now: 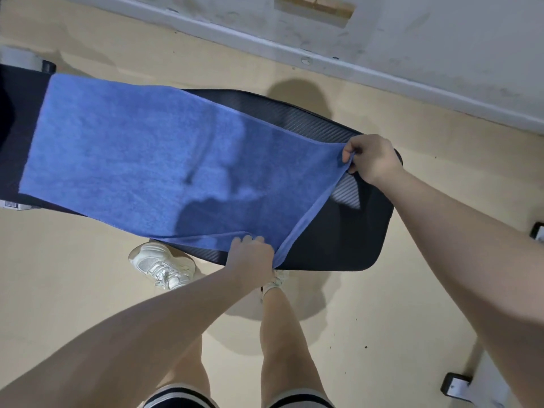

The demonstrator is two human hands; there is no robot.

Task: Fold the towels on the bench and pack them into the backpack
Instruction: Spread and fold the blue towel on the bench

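Head-worn camera looks steeply down, close over the bench (353,248).

I can read no text, brand, number or sign anywhere here; the small label at the left edge is too blurred.

Towel (132,154) lies spread along the bench (347,240).

Beige floor (73,290) – scuffed, speckled; stained white wall (412,30) with grey baseboard (323,58); overhead light casts soft shadows.
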